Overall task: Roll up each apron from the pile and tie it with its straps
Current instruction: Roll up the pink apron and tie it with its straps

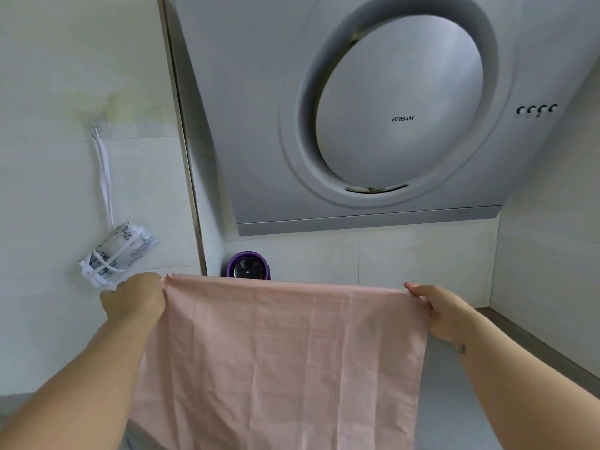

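I saw both arms reached forward, raised. Left hand (134,297) curled, pinching apron (285,358) top corner. Right hand (435,311) pinched other corner, fingers pressed together. Cloth hung taut.

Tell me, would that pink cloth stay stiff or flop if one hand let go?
Probably floppy: the pink cloth hangs in soft creases between the left hand and right hand. It looks thin, so likely light. A freed corner would probably droop.

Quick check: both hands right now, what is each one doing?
Left hand: grips the top left corner of the pink apron.
Right hand: pinches the apron's top right corner, holding it spread.
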